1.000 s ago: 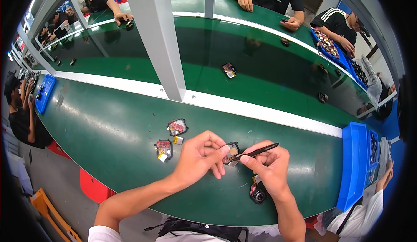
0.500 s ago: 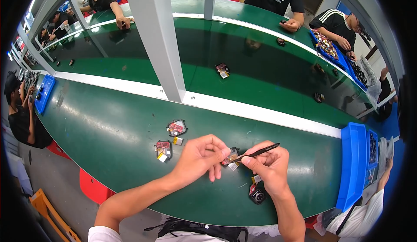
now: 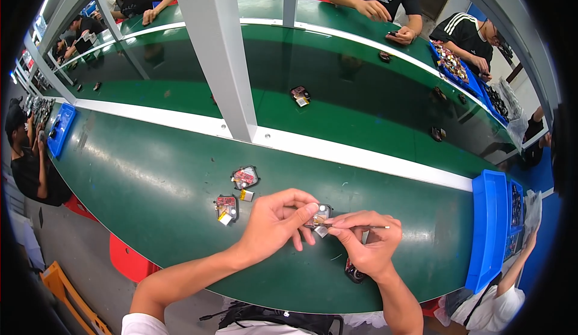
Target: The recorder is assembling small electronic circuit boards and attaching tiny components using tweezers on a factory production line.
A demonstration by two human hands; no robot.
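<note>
My left hand [image 3: 274,223] pinches the left edge of a small open black device case [image 3: 323,210] with a circuit board inside, low over the green table. A silver battery [image 3: 321,232] hangs at the near side of the case. In my right hand [image 3: 373,248] are slim dark tweezers [image 3: 378,227], held almost level, their tip at the board beside my left fingertips. My fingers partly hide the case and the tip. Under my right hand lies another black device [image 3: 354,272], half covered. To the left rest two more open cases [image 3: 245,177] [image 3: 227,204] with batteries.
A long blue tray [image 3: 486,232] stands at the right end of the green table [image 3: 150,178]; a smaller blue tray [image 3: 62,130] is far left. Beyond the white rail [image 3: 361,163] and grey post [image 3: 220,58] runs a green belt with devices [image 3: 300,96]. Several people sit around.
My right hand has turned, bringing the tweezers from a raised slant to nearly level. My left hand has barely moved. Devices on the belt have shifted slightly left.
</note>
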